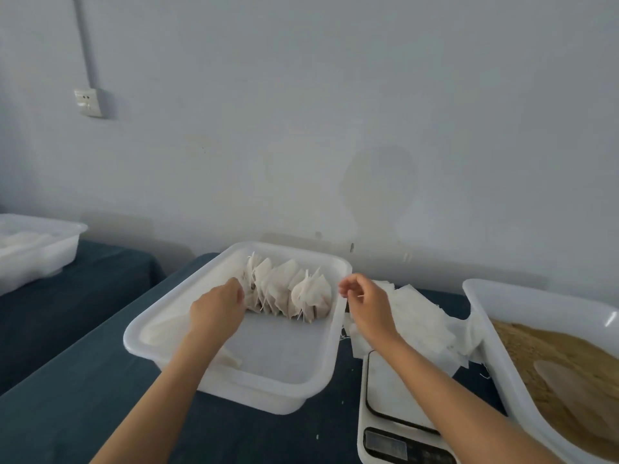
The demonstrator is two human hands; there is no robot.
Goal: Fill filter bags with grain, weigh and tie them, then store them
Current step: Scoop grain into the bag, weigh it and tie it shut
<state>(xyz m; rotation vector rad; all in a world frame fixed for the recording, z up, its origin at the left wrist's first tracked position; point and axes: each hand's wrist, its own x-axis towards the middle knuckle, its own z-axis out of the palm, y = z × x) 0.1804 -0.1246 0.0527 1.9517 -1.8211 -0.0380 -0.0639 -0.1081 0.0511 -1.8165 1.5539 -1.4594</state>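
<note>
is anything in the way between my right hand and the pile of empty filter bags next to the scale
Nothing visible. The right hand hovers at the right rim of the white tray, with the empty filter bags lying loose just beyond it on the cloth, behind the scale.

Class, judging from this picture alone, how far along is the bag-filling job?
Done: a row of tied bags stands in the white tray. In hand: the left hand steadies that row. Left: empty bags and grain remain; the scale is bare.
</note>
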